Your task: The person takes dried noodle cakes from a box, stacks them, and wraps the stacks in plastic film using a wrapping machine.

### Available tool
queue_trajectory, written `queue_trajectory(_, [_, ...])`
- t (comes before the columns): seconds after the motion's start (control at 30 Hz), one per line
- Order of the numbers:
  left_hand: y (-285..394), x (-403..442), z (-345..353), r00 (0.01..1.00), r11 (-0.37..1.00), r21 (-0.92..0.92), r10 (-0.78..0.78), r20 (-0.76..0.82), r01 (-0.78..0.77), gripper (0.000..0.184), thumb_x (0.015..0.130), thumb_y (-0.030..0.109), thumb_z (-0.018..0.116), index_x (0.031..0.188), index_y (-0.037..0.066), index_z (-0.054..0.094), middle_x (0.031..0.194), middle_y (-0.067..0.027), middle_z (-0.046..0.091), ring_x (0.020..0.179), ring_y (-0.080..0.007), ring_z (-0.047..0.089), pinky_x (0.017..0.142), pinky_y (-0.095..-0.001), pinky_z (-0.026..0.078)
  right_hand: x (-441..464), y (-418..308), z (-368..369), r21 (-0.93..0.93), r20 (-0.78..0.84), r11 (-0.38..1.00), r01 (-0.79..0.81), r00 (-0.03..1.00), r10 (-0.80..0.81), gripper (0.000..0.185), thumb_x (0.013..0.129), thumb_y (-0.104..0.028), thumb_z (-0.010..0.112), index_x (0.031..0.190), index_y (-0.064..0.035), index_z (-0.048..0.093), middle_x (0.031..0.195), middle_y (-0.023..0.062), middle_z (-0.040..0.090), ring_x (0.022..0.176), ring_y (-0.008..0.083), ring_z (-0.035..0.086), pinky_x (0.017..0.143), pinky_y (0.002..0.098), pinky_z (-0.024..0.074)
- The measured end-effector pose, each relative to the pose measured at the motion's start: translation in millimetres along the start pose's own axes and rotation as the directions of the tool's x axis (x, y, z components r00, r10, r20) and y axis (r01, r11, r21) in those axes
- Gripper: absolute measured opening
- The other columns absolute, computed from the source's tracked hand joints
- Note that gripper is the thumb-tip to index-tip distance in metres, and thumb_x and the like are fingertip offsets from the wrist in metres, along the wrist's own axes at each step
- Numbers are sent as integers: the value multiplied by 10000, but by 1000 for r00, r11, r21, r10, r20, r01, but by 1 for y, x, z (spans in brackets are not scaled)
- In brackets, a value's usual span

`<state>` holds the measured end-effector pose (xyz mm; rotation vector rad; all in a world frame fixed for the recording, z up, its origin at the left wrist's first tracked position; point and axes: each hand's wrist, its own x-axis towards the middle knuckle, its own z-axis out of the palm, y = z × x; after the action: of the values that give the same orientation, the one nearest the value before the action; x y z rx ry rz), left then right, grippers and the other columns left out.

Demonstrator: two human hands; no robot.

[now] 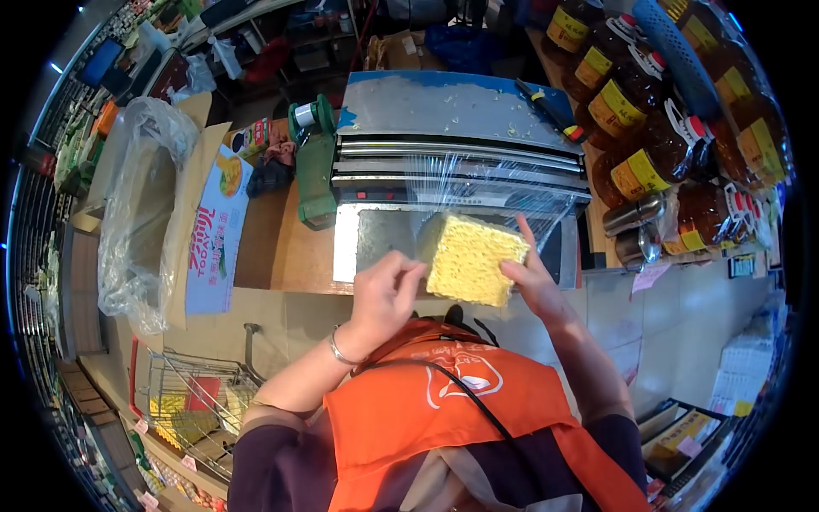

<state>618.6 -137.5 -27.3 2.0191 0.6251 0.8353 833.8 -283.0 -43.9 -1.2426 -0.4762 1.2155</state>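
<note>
A yellow block with a rough, wavy texture like dried noodles (476,260) is held in front of my body, above the front of a film-wrapping machine (367,243). My right hand (537,277) grips its right side, thumb on the face and index finger stretched up along the edge. At the block's left edge, my left hand (388,294) has its fingers pinched together, apparently on the edge of the clear plastic film (465,179). That film stretches from the machine's rollers down behind the block. Its lower edge is hard to make out.
An open carton (215,235) with a clear plastic liner stands left, beside a green tape dispenser (316,166). A yellow-and-black cutter (554,115) lies on the machine's top. Large oil bottles (636,171) crowd the right. A shopping cart (200,397) stands lower left.
</note>
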Motion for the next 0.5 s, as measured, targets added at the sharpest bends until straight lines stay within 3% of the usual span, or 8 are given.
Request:
queue_trajectory(0.07, [20, 19, 0, 958, 935, 207, 278, 73, -287, 77, 815, -44, 664, 813, -17, 592, 665, -81, 584, 572, -193, 584, 507, -280, 446, 17, 10, -4, 62, -21, 998, 5, 1000, -4, 988, 858, -136, 682, 1567, -123, -5, 1475, 189, 353, 1319, 246, 402, 1100, 347, 311])
queue_trajectory(0.1, [23, 25, 3, 930, 891, 268, 350, 110, -366, 107, 745, -60, 628, 813, 2, 574, 706, -117, 573, 602, -257, 596, 504, -315, 463, 23, 9, -3, 79, -39, 997, -7, 999, 10, 988, 857, -129, 687, 1567, -124, -1, 1471, 188, 358, 1318, 243, 404, 1097, 347, 316])
queue_trajectory(0.23, [32, 28, 16, 887, 693, 565, 267, 376, -448, 89, 733, 23, 564, 802, 54, 517, 758, -93, 540, 692, -243, 622, 514, -320, 495, 32, 17, -11, 75, -34, 997, -8, 999, 11, 964, 861, -110, 693, 1567, -125, 37, 1443, 187, 387, 1274, 232, 440, 1078, 342, 346])
queue_trajectory(0.33, [29, 23, 17, 872, 737, 502, 244, 425, -451, 111, 755, 17, 614, 829, 50, 539, 787, -101, 569, 679, -249, 614, 557, -330, 503, 33, 22, -18, 79, -10, 997, 0, 1000, 1, 944, 871, -104, 677, 1569, -127, 42, 1413, 195, 415, 1244, 225, 461, 1067, 341, 357])
queue_trajectory(0.43, [4, 38, 7, 887, 872, 240, 351, 299, -426, 210, 760, 29, 696, 928, 60, 574, 858, -112, 602, 687, -257, 600, 605, -349, 504, 32, 20, -25, 77, 27, 997, -20, 999, 17, 939, 889, -112, 658, 1571, -133, 13, 1425, 182, 407, 1254, 214, 453, 1066, 337, 357])
queue_trajectory(0.47, [-11, 41, 5, 930, 957, 193, 143, 338, -217, 409, 748, 77, 788, 1096, 90, 574, 990, -80, 619, 800, -215, 602, 687, -346, 496, 31, 16, -26, 100, 41, 994, -37, 999, 33, 938, 893, -115, 654, 1571, -138, 7, 1434, 175, 400, 1262, 213, 447, 1069, 334, 354])
queue_trajectory(0.5, [-19, 44, 11, 961, 999, 49, -11, 277, -3, 498, 740, 95, 805, 1162, 88, 540, 1064, -67, 593, 911, -189, 578, 756, -334, 493, 30, 12, -24, 122, 55, 991, -55, 997, 48, 936, 897, -118, 650, 1571, -142, 1, 1444, 167, 393, 1270, 213, 441, 1071, 332, 351])
